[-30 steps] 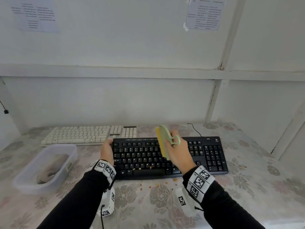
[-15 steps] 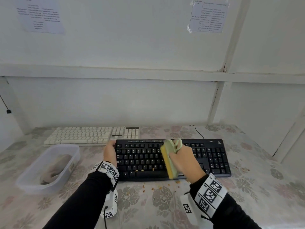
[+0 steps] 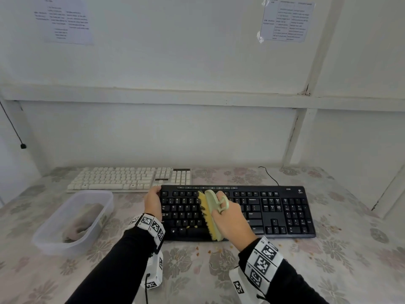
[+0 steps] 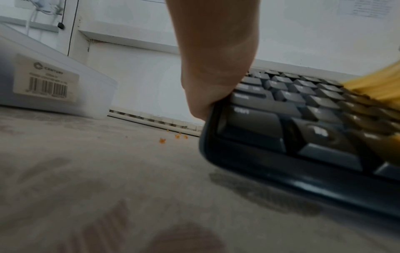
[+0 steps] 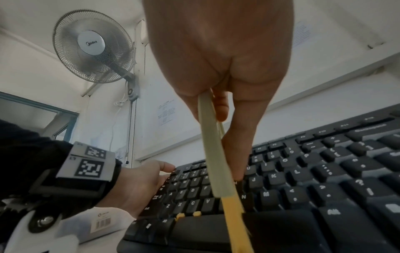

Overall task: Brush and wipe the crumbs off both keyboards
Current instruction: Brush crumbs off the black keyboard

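A black keyboard (image 3: pixel 274 211) lies in front of me, with a white keyboard (image 3: pixel 122 178) behind it to the left. My right hand (image 3: pixel 228 218) grips a pale green brush (image 3: pixel 213 212) with yellow bristles, laid across the letter keys (image 5: pixel 214 172). Two yellow crumbs (image 3: pixel 191 227) sit above the space bar (image 5: pixel 188 214). My left hand (image 3: pixel 153 201) holds the black keyboard's left end (image 4: pixel 207 95), thumb on the top edge. More crumbs (image 3: pixel 208 251) lie on the cloth before the keyboard.
A clear plastic tub (image 3: pixel 74 220) with a cloth inside stands at the left. Orange crumbs (image 4: pixel 173 137) lie between the tub and the black keyboard. The black keyboard's cable (image 3: pixel 268 175) runs to the back wall. Flowered tablecloth (image 3: pixel 350 260) covers the table.
My right hand has swept the brush to the left along the black keyboard, pushing crumbs toward its front edge. My left hand has stayed on the keyboard's left end.
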Tool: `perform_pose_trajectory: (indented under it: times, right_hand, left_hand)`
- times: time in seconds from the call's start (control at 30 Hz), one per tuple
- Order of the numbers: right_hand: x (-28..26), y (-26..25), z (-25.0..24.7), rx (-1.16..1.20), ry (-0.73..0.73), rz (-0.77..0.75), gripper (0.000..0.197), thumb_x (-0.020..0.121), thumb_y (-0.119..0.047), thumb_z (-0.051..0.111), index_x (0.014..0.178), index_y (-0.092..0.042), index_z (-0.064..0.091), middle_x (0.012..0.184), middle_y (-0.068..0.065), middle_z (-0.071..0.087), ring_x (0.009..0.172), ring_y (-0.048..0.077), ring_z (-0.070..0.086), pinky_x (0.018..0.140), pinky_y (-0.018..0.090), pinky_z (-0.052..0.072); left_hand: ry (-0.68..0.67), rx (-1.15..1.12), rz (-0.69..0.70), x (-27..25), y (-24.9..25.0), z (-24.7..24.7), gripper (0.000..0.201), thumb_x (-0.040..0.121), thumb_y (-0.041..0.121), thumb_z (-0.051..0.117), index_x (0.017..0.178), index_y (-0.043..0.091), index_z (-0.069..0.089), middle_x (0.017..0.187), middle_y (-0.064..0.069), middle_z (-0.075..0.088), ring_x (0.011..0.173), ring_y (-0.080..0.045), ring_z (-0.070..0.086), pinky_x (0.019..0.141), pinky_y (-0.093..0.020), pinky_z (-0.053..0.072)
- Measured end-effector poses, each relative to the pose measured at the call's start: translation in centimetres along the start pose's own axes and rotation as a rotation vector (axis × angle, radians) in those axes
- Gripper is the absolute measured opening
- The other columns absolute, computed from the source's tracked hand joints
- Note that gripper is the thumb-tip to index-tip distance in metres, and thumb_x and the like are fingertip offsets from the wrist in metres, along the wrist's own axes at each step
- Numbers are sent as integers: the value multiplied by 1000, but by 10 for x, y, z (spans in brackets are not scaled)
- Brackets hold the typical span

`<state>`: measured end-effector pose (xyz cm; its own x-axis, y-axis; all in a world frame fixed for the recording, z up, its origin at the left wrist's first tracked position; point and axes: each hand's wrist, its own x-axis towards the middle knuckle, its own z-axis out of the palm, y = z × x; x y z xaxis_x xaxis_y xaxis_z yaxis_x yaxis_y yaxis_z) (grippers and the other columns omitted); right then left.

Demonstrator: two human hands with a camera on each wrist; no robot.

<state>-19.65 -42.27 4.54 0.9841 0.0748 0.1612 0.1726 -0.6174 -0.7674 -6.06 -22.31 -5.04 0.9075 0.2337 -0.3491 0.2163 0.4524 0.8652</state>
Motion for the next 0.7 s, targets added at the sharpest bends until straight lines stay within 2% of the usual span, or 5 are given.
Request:
perform_pose_trajectory:
  times: [0.13, 0.3, 0.4, 0.6, 0.7]
  right_hand:
    - [-2, 5, -8, -35, -10, 51, 28, 94, -15, 40, 69, -25, 33, 57, -4, 38, 43, 9, 27, 38, 13, 25]
    - [14, -5, -7, 90, 138, -80, 4, 94, -14, 45, 91, -16, 46, 68, 1, 50, 54, 13, 42, 45, 16, 35]
    - [23, -13, 7, 77, 183, -144, 22, 93, -9, 46, 85, -28, 40, 71, -2, 49, 58, 11, 44, 48, 14, 37]
    - [14, -15, 28, 154, -3, -68, 12, 94, -11, 42, 85, -18, 45, 64, -3, 46, 49, 7, 39, 41, 13, 34]
    - [5, -9, 30, 122, -53, -22, 28, 93, -11, 42, 70, -25, 35, 58, -6, 40, 39, 3, 33, 41, 13, 30]
  left_hand:
    - [-6, 6, 2, -7, 2, 3, 41, 74, 39, 51, 100, 11, 65, 100, -15, 65, 92, -31, 62, 95, -54, 45]
    - [5, -2, -2, 3, -2, 1, 45, 71, 40, 53, 103, 10, 65, 108, -18, 67, 100, -36, 64, 98, -55, 45]
    - [-11, -15, -13, -2, 0, 3, 41, 75, 38, 51, 102, 10, 63, 103, -17, 64, 94, -33, 62, 92, -50, 47]
    - [-31, -28, -51, -8, 0, 5, 36, 80, 38, 49, 99, 11, 64, 94, -15, 64, 84, -32, 62, 79, -44, 50]
    - [-37, -38, -58, -6, -1, 5, 36, 76, 39, 50, 95, 11, 64, 90, -14, 64, 78, -30, 61, 74, -41, 49]
